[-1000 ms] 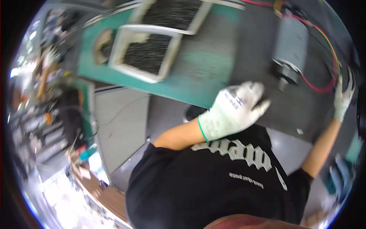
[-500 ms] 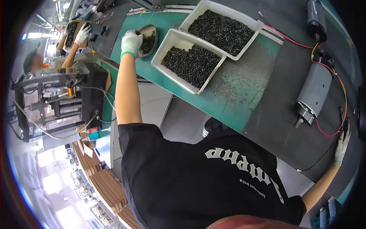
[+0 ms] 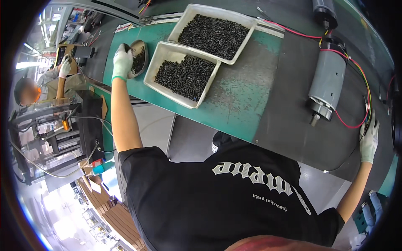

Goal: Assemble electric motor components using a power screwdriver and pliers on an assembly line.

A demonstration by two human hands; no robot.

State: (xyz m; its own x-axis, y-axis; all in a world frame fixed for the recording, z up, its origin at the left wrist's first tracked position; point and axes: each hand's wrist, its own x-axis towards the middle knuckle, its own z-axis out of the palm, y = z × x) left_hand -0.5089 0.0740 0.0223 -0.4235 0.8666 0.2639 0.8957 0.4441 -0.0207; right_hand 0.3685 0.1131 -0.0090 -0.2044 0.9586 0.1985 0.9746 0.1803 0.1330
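Note:
My left hand (image 3: 122,65), in a white glove with a green cuff, is beside a small oval bowl (image 3: 145,62) of small dark pieces. Its fingers curl at the bowl's left rim, and what they pinch is too small to make out. To the right of the bowl, two white plastic bins hold many small black cylindrical pieces: a nearer bin (image 3: 171,98) and a farther bin (image 3: 243,50). At the far right my gloved right hand (image 3: 368,142) reaches along the mat. Its partly hidden fingers close beside red, yellow and black wires (image 3: 370,93); what they grip is unclear.
A grey cylindrical motor (image 3: 328,85) with a metal shaft lies left of my right hand, and another motor (image 3: 325,14) is behind it. A black machine frame (image 3: 54,125) stands left. A co-worker's gloved hand (image 3: 65,67) is beyond it. Stacked cardboard (image 3: 121,221) sits lower left.
My left hand has drawn back from inside the bowl to its left rim. The whole view has shifted. My right hand stays beside the wires, and the co-worker's raised hand has come down.

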